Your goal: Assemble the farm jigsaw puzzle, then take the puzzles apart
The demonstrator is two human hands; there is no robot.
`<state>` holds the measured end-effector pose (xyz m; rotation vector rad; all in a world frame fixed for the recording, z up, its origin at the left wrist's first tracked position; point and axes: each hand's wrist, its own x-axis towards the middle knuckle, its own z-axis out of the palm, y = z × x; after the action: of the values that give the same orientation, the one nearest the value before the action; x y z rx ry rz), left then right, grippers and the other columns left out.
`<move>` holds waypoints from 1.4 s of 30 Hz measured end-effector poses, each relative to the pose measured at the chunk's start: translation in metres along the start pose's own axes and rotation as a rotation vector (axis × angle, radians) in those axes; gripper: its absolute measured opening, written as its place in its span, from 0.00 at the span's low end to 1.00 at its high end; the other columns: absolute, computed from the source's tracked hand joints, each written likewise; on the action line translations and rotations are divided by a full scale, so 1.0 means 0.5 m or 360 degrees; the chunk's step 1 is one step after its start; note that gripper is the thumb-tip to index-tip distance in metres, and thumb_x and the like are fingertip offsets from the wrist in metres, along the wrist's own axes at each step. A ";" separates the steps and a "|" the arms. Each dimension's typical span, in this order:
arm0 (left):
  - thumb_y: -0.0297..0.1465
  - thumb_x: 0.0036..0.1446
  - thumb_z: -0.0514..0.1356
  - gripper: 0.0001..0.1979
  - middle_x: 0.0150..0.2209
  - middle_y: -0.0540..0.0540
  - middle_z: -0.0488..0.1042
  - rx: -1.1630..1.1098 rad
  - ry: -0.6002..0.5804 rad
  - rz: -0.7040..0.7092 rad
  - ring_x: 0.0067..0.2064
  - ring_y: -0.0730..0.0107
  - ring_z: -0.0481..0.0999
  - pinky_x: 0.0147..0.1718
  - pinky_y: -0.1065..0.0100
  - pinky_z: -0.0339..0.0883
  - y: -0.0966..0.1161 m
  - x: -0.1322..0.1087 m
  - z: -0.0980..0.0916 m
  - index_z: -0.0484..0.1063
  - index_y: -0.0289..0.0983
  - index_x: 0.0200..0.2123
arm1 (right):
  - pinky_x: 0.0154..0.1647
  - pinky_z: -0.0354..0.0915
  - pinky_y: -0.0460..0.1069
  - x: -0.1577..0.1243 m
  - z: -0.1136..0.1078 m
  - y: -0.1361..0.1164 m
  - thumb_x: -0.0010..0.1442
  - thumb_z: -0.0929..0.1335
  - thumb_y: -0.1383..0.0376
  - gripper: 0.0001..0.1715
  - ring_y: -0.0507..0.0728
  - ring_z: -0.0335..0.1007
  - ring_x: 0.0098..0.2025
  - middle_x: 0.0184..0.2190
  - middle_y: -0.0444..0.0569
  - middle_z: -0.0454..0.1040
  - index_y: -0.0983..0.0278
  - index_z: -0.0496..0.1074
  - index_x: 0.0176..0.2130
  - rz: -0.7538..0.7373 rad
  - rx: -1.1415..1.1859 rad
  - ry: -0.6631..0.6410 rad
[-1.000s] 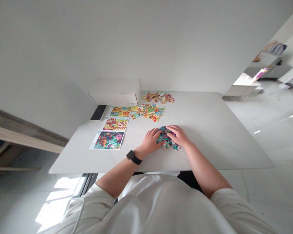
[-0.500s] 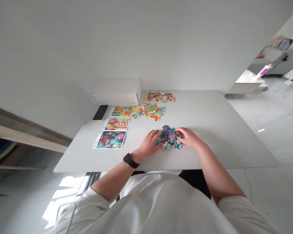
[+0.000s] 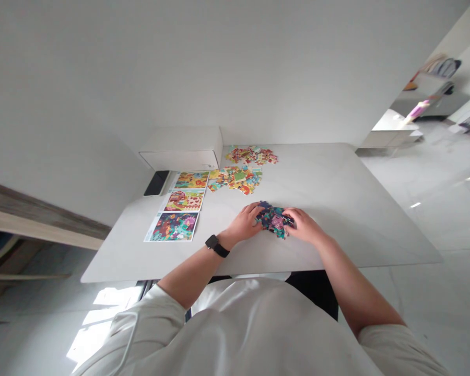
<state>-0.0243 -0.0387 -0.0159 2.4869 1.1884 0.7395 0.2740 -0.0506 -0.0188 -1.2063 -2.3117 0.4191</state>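
Note:
A heap of dark blue, teal and purple puzzle pieces [image 3: 274,221] lies near the front middle of the table. My left hand [image 3: 247,222], with a black watch on its wrist, is cupped against the left side of the heap, fingers curved and apart. On the right side, my right hand [image 3: 302,224] has its thumb and fingers round some dark pieces at the heap's edge. Behind are a pile of yellow and orange pieces [image 3: 238,177] and a pile of red and green pieces [image 3: 253,155].
Three picture sheets, a lion scene [image 3: 191,180], a barn scene [image 3: 183,200] and a dark scene [image 3: 174,226], lie in a column on the left. Beside them is a black phone [image 3: 156,183]. A white box [image 3: 180,146] stands against the wall on the white table [image 3: 356,209].
My left hand has moved inward against the heap, which is now more compact. My right hand has closed further round the pieces at its edge. The view has shifted slightly.

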 end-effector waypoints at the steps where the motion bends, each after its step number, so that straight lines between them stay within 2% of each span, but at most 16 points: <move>1: 0.33 0.67 0.62 0.27 0.68 0.34 0.70 0.0008 0.0005 -0.0023 0.70 0.50 0.70 0.70 0.48 0.66 -0.002 0.006 -0.003 0.68 0.39 0.67 | 0.67 0.70 0.66 -0.001 0.003 -0.002 0.65 0.72 0.62 0.28 0.68 0.74 0.64 0.62 0.58 0.76 0.58 0.73 0.63 -0.0012 -0.0018 0.0004; 5: 0.44 0.68 0.64 0.32 0.70 0.31 0.69 0.0103 -0.0130 -0.0163 0.71 0.45 0.68 0.71 0.47 0.63 -0.001 0.050 -0.008 0.66 0.36 0.69 | 0.68 0.68 0.69 0.001 0.020 -0.012 0.63 0.76 0.53 0.35 0.71 0.71 0.65 0.65 0.58 0.73 0.56 0.73 0.66 -0.0018 -0.0125 -0.0019; 7: 0.45 0.68 0.63 0.33 0.67 0.31 0.72 0.0161 -0.0223 -0.0259 0.69 0.44 0.71 0.69 0.46 0.65 0.003 0.081 -0.009 0.65 0.34 0.70 | 0.68 0.67 0.70 0.002 0.027 -0.016 0.62 0.77 0.51 0.36 0.72 0.71 0.65 0.65 0.59 0.73 0.56 0.74 0.65 -0.0003 -0.0160 -0.0018; 10: 0.38 0.70 0.60 0.28 0.61 0.32 0.78 0.0202 -0.0304 -0.0362 0.63 0.47 0.77 0.65 0.49 0.69 0.007 0.128 -0.014 0.67 0.32 0.68 | 0.67 0.68 0.69 -0.001 0.029 -0.017 0.63 0.77 0.52 0.35 0.72 0.71 0.65 0.64 0.60 0.73 0.56 0.74 0.66 -0.0011 -0.0160 0.0004; 14: 0.28 0.62 0.65 0.29 0.53 0.37 0.82 0.0063 -0.0413 -0.0415 0.56 0.53 0.82 0.57 0.58 0.75 0.004 0.174 -0.026 0.70 0.34 0.66 | 0.66 0.69 0.68 -0.008 0.025 -0.016 0.64 0.76 0.54 0.34 0.71 0.71 0.64 0.64 0.59 0.73 0.56 0.74 0.66 -0.0027 -0.0137 0.0028; 18: 0.27 0.55 0.69 0.26 0.49 0.44 0.83 -0.0205 -0.0441 -0.0451 0.48 0.60 0.83 0.51 0.63 0.77 -0.007 0.193 -0.037 0.78 0.39 0.59 | 0.66 0.69 0.68 -0.013 0.025 -0.021 0.64 0.76 0.55 0.33 0.70 0.72 0.63 0.64 0.59 0.74 0.56 0.74 0.65 -0.0027 -0.0139 0.0038; 21: 0.27 0.53 0.70 0.23 0.47 0.46 0.83 -0.0409 -0.0342 -0.0560 0.43 0.64 0.83 0.48 0.64 0.77 -0.021 0.193 -0.049 0.81 0.40 0.54 | 0.66 0.69 0.68 -0.014 0.026 -0.024 0.64 0.76 0.56 0.31 0.70 0.72 0.64 0.63 0.60 0.74 0.58 0.74 0.64 -0.0043 -0.0149 0.0055; 27: 0.29 0.56 0.70 0.16 0.46 0.42 0.84 -0.0746 0.0017 -0.0681 0.43 0.62 0.83 0.51 0.58 0.77 -0.045 0.175 -0.070 0.82 0.37 0.49 | 0.66 0.69 0.68 -0.012 0.030 -0.020 0.64 0.75 0.55 0.31 0.71 0.72 0.64 0.63 0.60 0.75 0.57 0.75 0.64 -0.0051 -0.0153 0.0081; 30: 0.31 0.58 0.69 0.18 0.46 0.42 0.84 -0.0862 0.0002 -0.0639 0.45 0.60 0.83 0.52 0.56 0.78 -0.035 0.157 -0.064 0.81 0.37 0.52 | 0.66 0.69 0.69 -0.009 0.034 -0.019 0.64 0.75 0.56 0.31 0.71 0.72 0.64 0.63 0.60 0.74 0.56 0.74 0.64 -0.0056 -0.0140 0.0085; 33: 0.31 0.59 0.68 0.19 0.49 0.41 0.84 -0.0650 -0.0112 -0.0506 0.50 0.57 0.83 0.57 0.54 0.77 -0.015 0.130 -0.050 0.80 0.37 0.54 | 0.66 0.69 0.70 -0.010 0.036 -0.016 0.64 0.76 0.56 0.34 0.71 0.72 0.64 0.64 0.60 0.74 0.57 0.72 0.65 -0.0057 -0.0117 0.0091; 36: 0.33 0.64 0.66 0.20 0.58 0.37 0.79 -0.0279 -0.0008 -0.0268 0.63 0.52 0.77 0.67 0.50 0.69 -0.001 0.084 -0.043 0.78 0.37 0.58 | 0.67 0.68 0.71 -0.021 0.033 -0.008 0.64 0.76 0.54 0.40 0.72 0.70 0.66 0.64 0.62 0.72 0.58 0.65 0.69 -0.0039 -0.0062 0.0140; 38: 0.37 0.68 0.64 0.23 0.62 0.36 0.76 -0.0136 0.0036 -0.0185 0.67 0.51 0.74 0.69 0.50 0.66 0.003 0.042 -0.043 0.75 0.39 0.63 | 0.69 0.67 0.71 -0.030 0.028 -0.003 0.65 0.75 0.52 0.43 0.72 0.68 0.69 0.66 0.64 0.70 0.59 0.62 0.71 -0.0029 -0.0044 0.0169; 40: 0.45 0.68 0.65 0.30 0.68 0.34 0.70 -0.0002 0.0029 -0.0165 0.71 0.47 0.68 0.71 0.47 0.64 0.005 -0.004 -0.043 0.70 0.41 0.68 | 0.70 0.65 0.72 -0.036 0.026 -0.002 0.66 0.74 0.49 0.45 0.73 0.64 0.72 0.69 0.64 0.66 0.58 0.59 0.73 -0.0021 -0.0071 0.0148; 42: 0.53 0.63 0.67 0.41 0.74 0.32 0.62 0.0151 -0.0033 -0.0174 0.76 0.38 0.59 0.74 0.39 0.55 0.007 -0.043 -0.041 0.65 0.42 0.73 | 0.72 0.62 0.73 -0.032 0.027 -0.010 0.66 0.74 0.47 0.50 0.75 0.59 0.75 0.73 0.65 0.62 0.58 0.56 0.76 -0.0020 -0.0136 0.0085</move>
<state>-0.0451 -0.0572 -0.0043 2.4745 1.3694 0.6411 0.2706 -0.0672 -0.0321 -1.2272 -2.3109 0.2828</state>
